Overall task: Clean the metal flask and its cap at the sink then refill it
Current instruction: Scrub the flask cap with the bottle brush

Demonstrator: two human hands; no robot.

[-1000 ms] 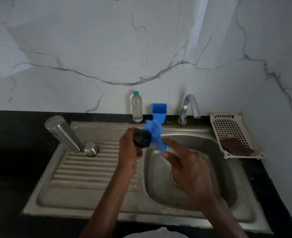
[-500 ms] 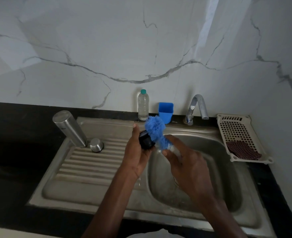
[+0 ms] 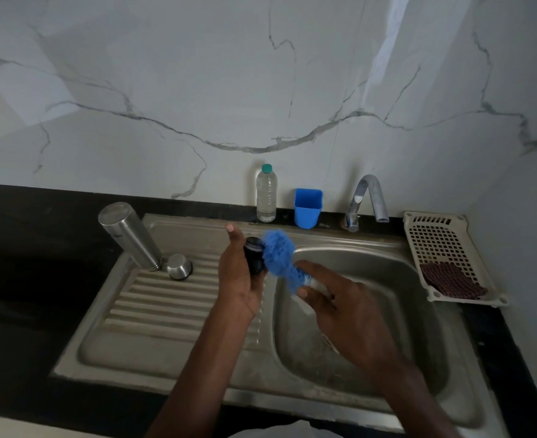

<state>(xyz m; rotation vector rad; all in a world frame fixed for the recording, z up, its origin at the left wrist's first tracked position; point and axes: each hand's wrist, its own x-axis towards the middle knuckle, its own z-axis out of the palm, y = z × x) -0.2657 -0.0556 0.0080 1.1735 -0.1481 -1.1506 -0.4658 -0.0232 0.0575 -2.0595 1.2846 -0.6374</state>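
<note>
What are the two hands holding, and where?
Left hand grips the black cap round its sides; right hand pinches the blue brush by its white handle.

Steel sink unit (image 3: 172, 339) set into a dark countertop (image 3: 24, 279), marble wall behind. Ribbed drainboard on the left half, basin (image 3: 387, 311) on the right. Silver metal flask (image 3: 130, 236) stands inverted at the drainboard's back left corner, a small steel cup-lid (image 3: 179, 266) just beside it to the right. Along the back ledge, left to right: clear plastic water bottle (image 3: 266, 194), blue plastic holder (image 3: 307, 208), chrome tap (image 3: 366, 200). Cream perforated plastic tray (image 3: 440, 245) on the counter right of the basin, a dark woven scrubber (image 3: 451, 280) in its front end. Left hand (image 3: 240, 276) holds a black flask cap (image 3: 254, 254) over the divide between drainboard and basin; right hand (image 3: 349, 314), over the basin, holds a blue fluffy brush (image 3: 278, 254) against the cap's right side.
</note>
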